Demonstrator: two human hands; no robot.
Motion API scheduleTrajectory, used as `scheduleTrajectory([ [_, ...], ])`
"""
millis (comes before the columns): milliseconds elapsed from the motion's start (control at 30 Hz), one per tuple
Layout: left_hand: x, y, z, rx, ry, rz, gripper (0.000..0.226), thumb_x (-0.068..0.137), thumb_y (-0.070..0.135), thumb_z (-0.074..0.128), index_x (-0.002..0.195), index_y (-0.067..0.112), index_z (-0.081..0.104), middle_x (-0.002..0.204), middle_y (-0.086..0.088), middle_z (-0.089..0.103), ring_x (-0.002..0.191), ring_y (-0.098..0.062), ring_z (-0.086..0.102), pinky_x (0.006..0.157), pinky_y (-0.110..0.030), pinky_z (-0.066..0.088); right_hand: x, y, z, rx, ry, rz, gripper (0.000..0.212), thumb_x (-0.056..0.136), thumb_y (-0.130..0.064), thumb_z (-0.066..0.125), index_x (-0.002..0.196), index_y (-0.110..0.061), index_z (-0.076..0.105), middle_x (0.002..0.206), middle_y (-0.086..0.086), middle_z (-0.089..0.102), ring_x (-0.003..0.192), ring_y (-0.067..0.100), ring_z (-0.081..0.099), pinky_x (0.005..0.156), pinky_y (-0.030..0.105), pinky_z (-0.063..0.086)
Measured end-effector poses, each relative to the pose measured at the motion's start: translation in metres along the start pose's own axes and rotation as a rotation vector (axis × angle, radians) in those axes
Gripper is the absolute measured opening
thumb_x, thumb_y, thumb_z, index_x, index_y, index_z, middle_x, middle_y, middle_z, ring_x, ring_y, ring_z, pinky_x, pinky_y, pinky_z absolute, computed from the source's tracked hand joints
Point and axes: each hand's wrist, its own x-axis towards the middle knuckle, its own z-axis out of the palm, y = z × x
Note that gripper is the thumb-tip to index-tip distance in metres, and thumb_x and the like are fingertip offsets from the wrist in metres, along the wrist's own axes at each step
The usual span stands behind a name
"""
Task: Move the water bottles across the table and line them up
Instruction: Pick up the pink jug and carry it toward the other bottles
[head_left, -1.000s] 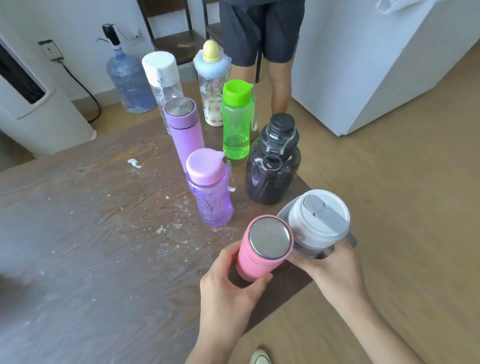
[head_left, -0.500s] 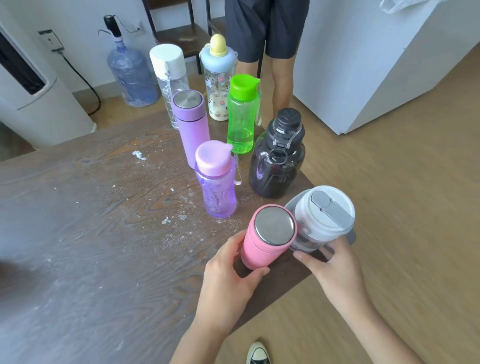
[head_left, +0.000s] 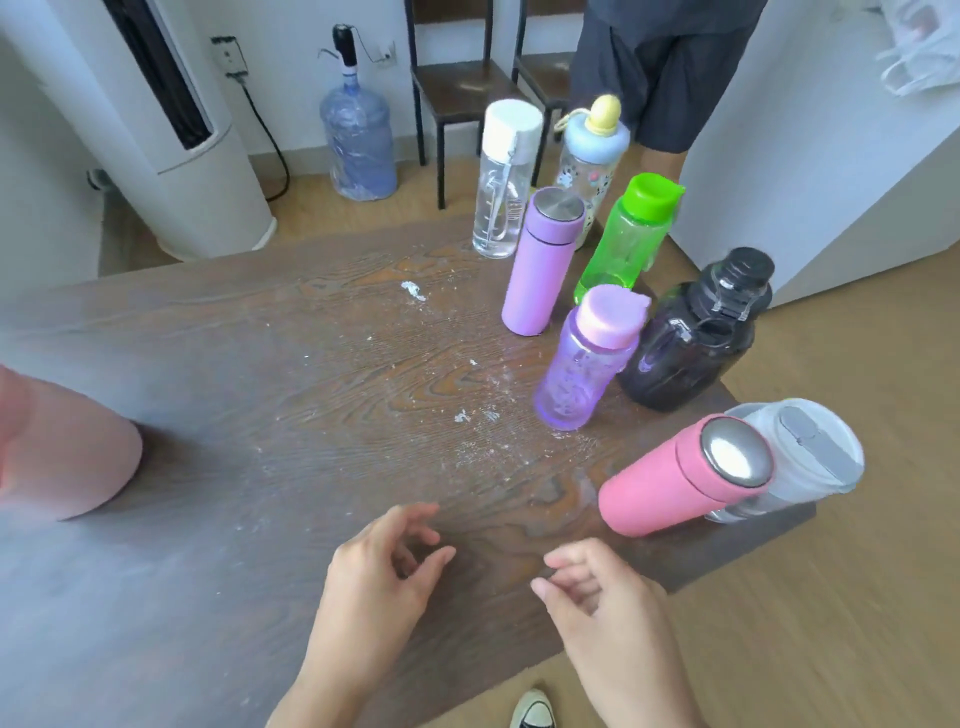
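Observation:
Several bottles stand along the right side of the dark wooden table. Nearest are a pink flask with a steel lid and a grey tumbler at the table's corner. Behind them stand a purple clear bottle, a black jug, a lilac flask, a green bottle, a white-capped clear bottle and a blue-lidded bottle. My left hand and my right hand hover over the near table edge, fingers loosely curled and apart, holding nothing.
A blurred pink object sits at the left edge of the table. A person in dark shorts stands beyond the far end, beside chairs. A water jug and a white floor unit stand on the floor behind.
Both hands have let go of the pink flask and the grey tumbler and drawn back toward me and leftward. The view has swung left.

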Motion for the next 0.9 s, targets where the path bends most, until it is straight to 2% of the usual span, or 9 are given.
scheduleTrajectory([
  [133,-0.005,-0.047,-0.060,0.031,0.081,-0.081,0.038,0.077,0.021,0.091,0.107,0.037,0.073,0.083,0.021,0.075,0.067,-0.012,0.067,0.068,-0.015,0.051,0.002,-0.062,0.069,-0.015,-0.149,-0.105,0.024,0.078,-0.017,0.086,0.085,-0.030,0.068,0.085,-0.017,0.073,0.071,0.012,0.069,0.072,0.027,0.057],
  [233,-0.010,-0.083,-0.114,0.040,0.177,-0.150,0.038,0.078,0.024,0.090,0.108,0.038,0.072,0.087,0.024,0.074,0.068,-0.011,0.067,0.067,-0.020,0.053,0.005,-0.112,0.128,-0.009,-0.240,-0.190,0.023,0.078,-0.019,0.086,0.092,-0.027,0.069,0.076,-0.007,0.070,0.076,0.012,0.067,0.078,0.032,0.058],
  [300,-0.013,-0.109,-0.150,0.045,0.237,-0.209,0.035,0.080,0.026,0.088,0.107,0.040,0.071,0.094,0.030,0.071,0.071,-0.007,0.067,0.065,-0.024,0.054,0.007,-0.145,0.167,-0.009,-0.294,-0.267,0.026,0.078,-0.020,0.085,0.098,-0.024,0.069,0.089,-0.011,0.069,0.085,0.009,0.066,0.083,0.031,0.057],
  [433,-0.015,-0.159,-0.216,0.147,0.278,-0.356,0.032,0.083,0.042,0.080,0.113,0.040,0.068,0.088,0.019,0.072,0.076,-0.003,0.070,0.073,-0.037,0.060,0.012,-0.204,0.233,-0.039,-0.423,-0.382,0.040,0.082,-0.023,0.083,0.117,-0.024,0.064,0.114,-0.011,0.063,0.098,0.003,0.058,0.092,0.026,0.052],
  [500,-0.010,-0.174,-0.240,0.211,0.287,-0.390,0.040,0.082,0.049,0.078,0.118,0.038,0.066,0.094,0.019,0.067,0.091,-0.009,0.069,0.077,-0.035,0.058,0.017,-0.227,0.254,-0.059,-0.434,-0.398,0.052,0.082,-0.023,0.084,0.127,-0.023,0.059,0.123,-0.009,0.059,0.102,0.002,0.054,0.095,0.024,0.050],
  [667,0.019,-0.179,-0.273,0.296,0.325,-0.301,0.070,0.072,0.058,0.081,0.130,0.032,0.054,0.110,0.018,0.055,0.117,-0.016,0.053,0.081,-0.036,0.051,0.029,-0.257,0.283,-0.081,-0.413,-0.421,0.069,0.074,-0.025,0.088,0.134,-0.027,0.053,0.125,-0.011,0.056,0.116,0.010,0.057,0.100,0.037,0.053],
  [767,0.039,-0.179,-0.278,0.188,0.300,-0.202,0.060,0.068,0.057,0.084,0.118,0.035,0.060,0.102,0.020,0.059,0.106,-0.016,0.056,0.078,-0.034,0.050,0.036,-0.259,0.291,-0.052,-0.423,-0.455,0.078,0.074,-0.026,0.088,0.141,-0.028,0.049,0.123,-0.019,0.050,0.124,0.012,0.055,0.107,0.035,0.048],
  [833,0.044,-0.175,-0.279,0.047,0.308,-0.184,0.050,0.066,0.045,0.090,0.108,0.043,0.062,0.099,0.022,0.071,0.099,-0.004,0.066,0.074,-0.026,0.053,0.041,-0.258,0.294,-0.033,-0.450,-0.468,0.083,0.076,-0.025,0.087,0.147,-0.028,0.044,0.127,-0.021,0.047,0.129,0.012,0.052,0.111,0.033,0.044],
  [900,0.045,-0.173,-0.275,-0.084,0.343,-0.211,0.056,0.065,0.029,0.097,0.108,0.043,0.065,0.100,0.034,0.073,0.095,0.011,0.069,0.070,-0.014,0.052,0.046,-0.254,0.296,-0.013,-0.469,-0.469,0.084,0.078,-0.024,0.087,0.149,-0.028,0.042,0.137,-0.015,0.052,0.131,0.012,0.053,0.112,0.033,0.043],
])
